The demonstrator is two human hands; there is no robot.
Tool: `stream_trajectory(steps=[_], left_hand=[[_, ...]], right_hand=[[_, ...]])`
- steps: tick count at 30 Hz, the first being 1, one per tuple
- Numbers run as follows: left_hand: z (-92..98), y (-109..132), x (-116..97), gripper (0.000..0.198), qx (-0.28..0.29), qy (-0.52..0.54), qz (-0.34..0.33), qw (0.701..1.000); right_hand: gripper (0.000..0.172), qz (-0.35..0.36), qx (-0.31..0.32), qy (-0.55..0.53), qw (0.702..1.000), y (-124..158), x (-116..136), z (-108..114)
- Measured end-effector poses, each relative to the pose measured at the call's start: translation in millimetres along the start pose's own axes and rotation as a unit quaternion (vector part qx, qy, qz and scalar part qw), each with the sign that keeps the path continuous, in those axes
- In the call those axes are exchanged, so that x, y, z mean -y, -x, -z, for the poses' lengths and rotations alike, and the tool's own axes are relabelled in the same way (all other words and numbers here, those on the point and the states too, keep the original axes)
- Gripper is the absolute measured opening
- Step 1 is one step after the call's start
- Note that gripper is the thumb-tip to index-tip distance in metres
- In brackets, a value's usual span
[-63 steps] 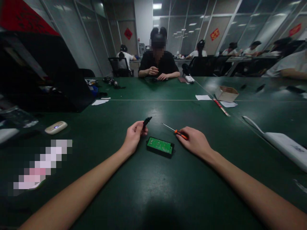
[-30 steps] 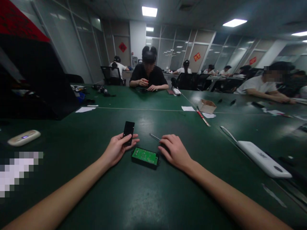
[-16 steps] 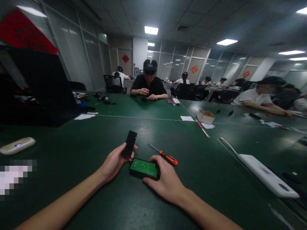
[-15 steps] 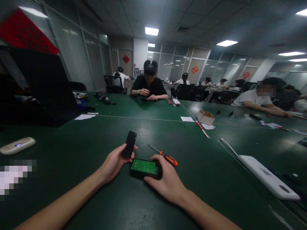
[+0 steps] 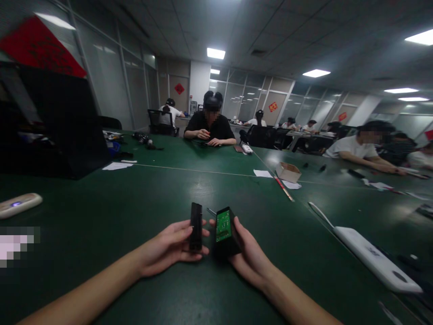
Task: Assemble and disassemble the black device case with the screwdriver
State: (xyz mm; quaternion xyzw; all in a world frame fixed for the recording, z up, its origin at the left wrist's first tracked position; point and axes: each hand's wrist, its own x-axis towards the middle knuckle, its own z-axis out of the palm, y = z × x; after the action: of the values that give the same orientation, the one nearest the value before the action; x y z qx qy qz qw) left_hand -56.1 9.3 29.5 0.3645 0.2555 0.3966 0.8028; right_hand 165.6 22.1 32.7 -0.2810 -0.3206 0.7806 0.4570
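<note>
My left hand is closed around a long black plastic cover, held upright with its narrow edge and inner side partly toward me. Just to its right, my right hand grips a black plastic case from the side and below. A green circuit board fills the open face of that case, which is turned toward the cover. The two parts are close but apart. Behind the case, only the metal shaft of a screwdriver shows; its handle is hidden.
A white power bank with a strap lies at right on the green table. Farther off are a small cardboard box, papers and a red-and-white strip. A dark screen-like panel stands at left. A person sits opposite.
My right hand has lifted and turned the case upright, its board now facing left. The cover in my left hand has moved right and down, close to the case. The screwdriver handle has become hidden.
</note>
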Motion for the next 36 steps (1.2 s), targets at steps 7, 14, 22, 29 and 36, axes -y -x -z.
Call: stream_trajectory(steps=[7,14,22,29,36], left_hand=[[3.8,1,-1,0.043,-0.027,-0.007,0.020,0.999],[3.5,0,0,0.040,-0.012,0.004,0.015,1.000],[4.8,0,-1,0.040,-0.001,-0.021,0.014,1.000],[6.3,-2,1,0.036,-0.001,-0.025,0.009,1.000],[4.9,-2,3,0.034,-0.002,-0.056,0.000,0.998]], right_hand=[[0.040,-0.042,0.018,0.017,0.999,3,-1,3],[0.040,-0.016,0.023,0.080,0.996,-1,-3,6],[0.038,-0.007,0.084,0.083,0.993,4,7,-3],[0.054,0.083,0.072,0.142,0.984,10,5,-12],[0.073,0.153,0.015,0.148,0.977,7,-8,-11]])
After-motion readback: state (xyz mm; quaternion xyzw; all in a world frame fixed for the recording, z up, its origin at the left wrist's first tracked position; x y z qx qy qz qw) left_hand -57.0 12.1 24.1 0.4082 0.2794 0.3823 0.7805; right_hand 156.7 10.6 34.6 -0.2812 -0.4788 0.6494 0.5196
